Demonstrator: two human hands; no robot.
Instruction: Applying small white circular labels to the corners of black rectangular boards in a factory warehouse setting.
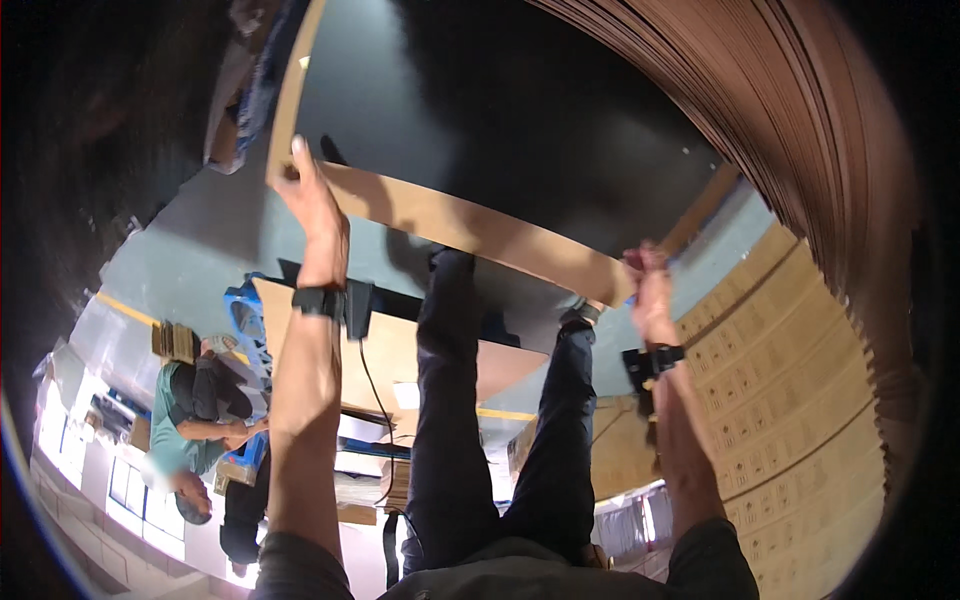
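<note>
Cardboard-edged dark panel [450, 215]: the left hand [316, 205] grasps its near-left corner, the blurred right hand [650, 280] seemingly its near-right; keeping both corners level should limit twisting.

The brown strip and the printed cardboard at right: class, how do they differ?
The brown strip is narrow; the printed cardboard is broad. The strip looks plain; the cardboard bears rows of marks. Left hand and right hand hold the strip; neither touches the cardboard. Both look brown.
</note>
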